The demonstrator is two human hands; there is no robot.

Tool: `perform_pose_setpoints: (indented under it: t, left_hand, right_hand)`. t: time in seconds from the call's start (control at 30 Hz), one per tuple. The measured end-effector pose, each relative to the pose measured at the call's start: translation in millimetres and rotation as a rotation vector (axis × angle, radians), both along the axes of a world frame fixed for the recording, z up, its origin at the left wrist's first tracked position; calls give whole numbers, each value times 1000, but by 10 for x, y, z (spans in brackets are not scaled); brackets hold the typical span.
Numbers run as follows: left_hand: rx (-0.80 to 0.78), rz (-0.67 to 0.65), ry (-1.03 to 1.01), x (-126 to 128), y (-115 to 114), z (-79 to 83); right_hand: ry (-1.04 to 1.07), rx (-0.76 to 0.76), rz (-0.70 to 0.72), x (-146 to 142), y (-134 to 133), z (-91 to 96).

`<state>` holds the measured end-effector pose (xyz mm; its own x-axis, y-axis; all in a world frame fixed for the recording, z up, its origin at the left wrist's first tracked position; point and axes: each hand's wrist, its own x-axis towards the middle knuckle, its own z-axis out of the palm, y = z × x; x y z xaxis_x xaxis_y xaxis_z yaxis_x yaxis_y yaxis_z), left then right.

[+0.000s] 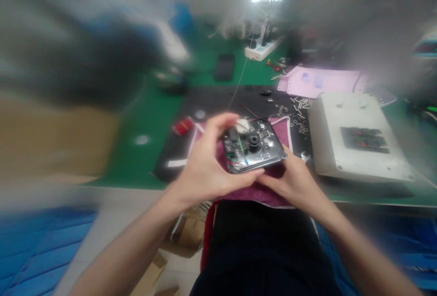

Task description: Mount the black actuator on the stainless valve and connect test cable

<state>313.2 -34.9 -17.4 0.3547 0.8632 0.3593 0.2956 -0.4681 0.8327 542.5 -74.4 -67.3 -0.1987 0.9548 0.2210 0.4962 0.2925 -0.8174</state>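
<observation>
Between both hands I hold a black square electronic housing, its open face up and slightly tilted. A circuit board with a round black part at its middle, a white block and thin coloured wires shows inside. My left hand wraps the left side, thumb along the near edge and fingers over the far left corner. My right hand grips the near right corner; some of its fingers are hidden beneath. Under the housing lies a purple cloth with a white border, on a black mat.
A large pale metal box stands at the right. Small metal pins and rings lie scattered beside it, near pink papers. A white power strip and a dark flat object are farther back. A red item lies left.
</observation>
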Motion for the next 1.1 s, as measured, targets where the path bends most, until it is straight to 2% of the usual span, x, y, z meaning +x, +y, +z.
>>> perform_pose_setpoints:
  t: [0.73, 1.1]
  left_hand:
    - [35, -23, 51, -26, 62, -24]
    - [61, 17, 13, -37, 150, -117]
  right_hand:
    - [2, 81, 23, 26, 31, -64]
    - [-46, 87, 37, 1, 46, -58]
